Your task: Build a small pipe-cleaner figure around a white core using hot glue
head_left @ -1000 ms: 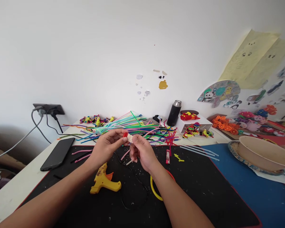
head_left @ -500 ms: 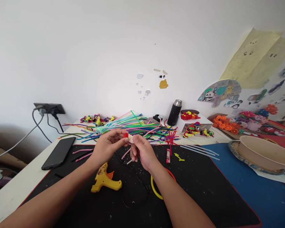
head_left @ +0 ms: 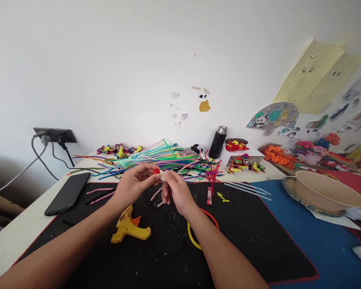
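Over the black mat, both hands meet at a small red-and-cream piece (head_left: 157, 171) that looks like coiled pipe cleaner. My left hand (head_left: 132, 185) pinches its red end between thumb and fingers. Thumb and fingers of my right hand (head_left: 178, 192) are closed on the cream end, which they partly cover. A thin pale stem (head_left: 160, 204) shows just below the right fingers. Beneath my left wrist lies a yellow glue gun (head_left: 130, 230) with an orange trigger. A yellow-and-red ring (head_left: 193, 242) is partly hidden under my right forearm.
A heap of coloured pipe cleaners (head_left: 156, 157) lies behind the mat. The phone (head_left: 67, 193) is at left, a black bottle (head_left: 218, 142) at the back. Glue sticks (head_left: 249, 189), a small red-and-white packet (head_left: 209, 196) and yellow scraps (head_left: 223, 197) lie right; a beige basin (head_left: 327, 190) stands farther right.
The whole view has shifted slightly, so things appear a little farther left. Both hands keep their hold on the small piece, and less of its cream part shows.
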{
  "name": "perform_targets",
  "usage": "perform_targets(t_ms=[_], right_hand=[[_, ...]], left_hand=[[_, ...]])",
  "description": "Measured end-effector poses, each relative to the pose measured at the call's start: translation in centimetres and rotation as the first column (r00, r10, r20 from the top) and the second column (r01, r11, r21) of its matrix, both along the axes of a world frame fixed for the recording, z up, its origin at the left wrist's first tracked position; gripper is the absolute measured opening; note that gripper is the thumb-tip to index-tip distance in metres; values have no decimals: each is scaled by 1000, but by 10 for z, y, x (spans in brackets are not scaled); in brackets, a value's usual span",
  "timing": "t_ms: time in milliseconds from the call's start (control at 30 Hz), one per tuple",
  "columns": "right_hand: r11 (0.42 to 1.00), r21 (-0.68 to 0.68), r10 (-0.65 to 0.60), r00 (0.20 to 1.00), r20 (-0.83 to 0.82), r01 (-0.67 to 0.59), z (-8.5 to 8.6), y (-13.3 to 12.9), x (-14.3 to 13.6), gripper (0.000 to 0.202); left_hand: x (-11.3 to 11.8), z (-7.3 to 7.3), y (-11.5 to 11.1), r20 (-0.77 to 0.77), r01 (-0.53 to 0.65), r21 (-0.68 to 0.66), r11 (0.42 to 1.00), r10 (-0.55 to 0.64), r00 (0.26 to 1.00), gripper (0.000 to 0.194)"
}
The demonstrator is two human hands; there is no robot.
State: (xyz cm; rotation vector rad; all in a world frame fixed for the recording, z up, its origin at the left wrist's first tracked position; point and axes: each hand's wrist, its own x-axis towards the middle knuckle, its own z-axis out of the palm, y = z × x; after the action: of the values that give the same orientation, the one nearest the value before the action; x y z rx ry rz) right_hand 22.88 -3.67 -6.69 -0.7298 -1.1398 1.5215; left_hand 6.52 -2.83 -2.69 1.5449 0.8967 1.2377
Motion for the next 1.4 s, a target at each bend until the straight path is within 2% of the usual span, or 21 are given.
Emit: perform_targets(t_ms=[333,933,1400], right_hand=[[999,11,-32,995,90,31,-5,3,1,47],[1000,15,-22,996,87,21,-12,5,-1,45],[999,-7,-42,992,115,43,-14,5,-1,49]], left_hand=[[-1,-2,1,-78,-9,4,1000,9,997,41],[-1,-16,9,-37,18,12,1000,-17,999,35],[1,-15,8,-50,13,-14,1000,-14,999,37]])
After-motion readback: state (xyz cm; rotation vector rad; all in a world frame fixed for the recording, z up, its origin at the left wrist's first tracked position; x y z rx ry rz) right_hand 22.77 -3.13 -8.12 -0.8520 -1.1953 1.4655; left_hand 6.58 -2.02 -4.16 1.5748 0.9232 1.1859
